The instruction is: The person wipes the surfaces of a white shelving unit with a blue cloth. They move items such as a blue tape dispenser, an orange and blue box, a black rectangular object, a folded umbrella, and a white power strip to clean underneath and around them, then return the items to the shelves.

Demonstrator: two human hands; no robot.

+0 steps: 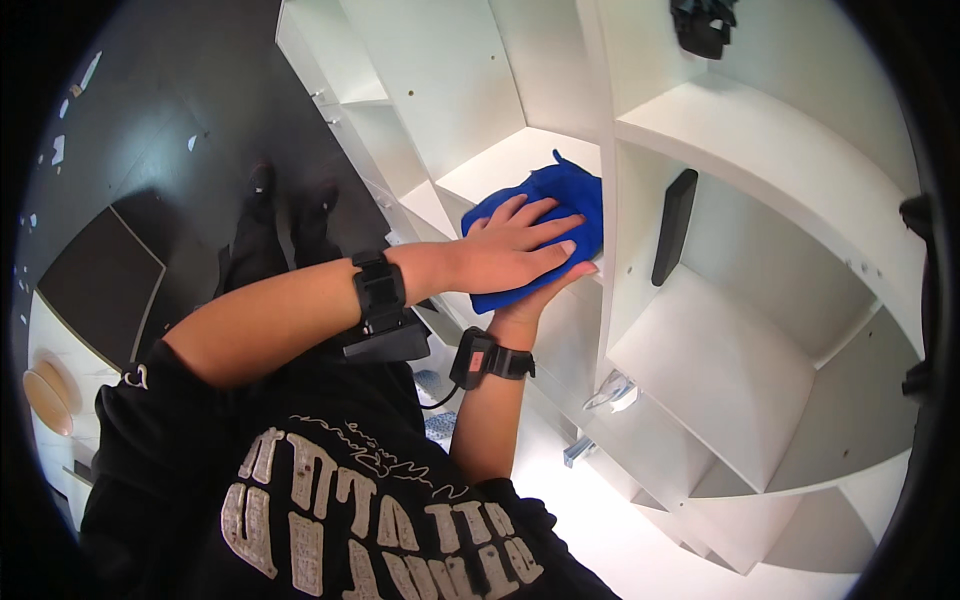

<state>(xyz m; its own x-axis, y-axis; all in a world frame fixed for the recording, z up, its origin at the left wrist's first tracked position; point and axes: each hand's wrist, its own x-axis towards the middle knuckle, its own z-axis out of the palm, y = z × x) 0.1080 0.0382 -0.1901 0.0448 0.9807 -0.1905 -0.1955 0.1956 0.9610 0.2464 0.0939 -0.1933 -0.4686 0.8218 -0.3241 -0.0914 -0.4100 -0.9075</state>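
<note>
A bunched blue cloth (574,199) lies over the front of a white shelf compartment, against its upright panel. My left hand (517,240) rests on top of the cloth, palm down, with its fingers spread. My right hand (544,291) holds the cloth from beneath; its thumb shows at the lower edge, and its other fingers are hidden. Both wrists wear black straps, the right one with a small box and a cable. The white shelf board (495,161) shows behind the cloth.
A black flat block (675,227) stands in the neighbouring compartment, and a black object (703,28) is above. Clear plastic (615,390) lies below. White cabinet doors with knobs (319,93) run to the left. White scraps (58,150) litter the dark floor. A round tan object (46,403) is at the far left.
</note>
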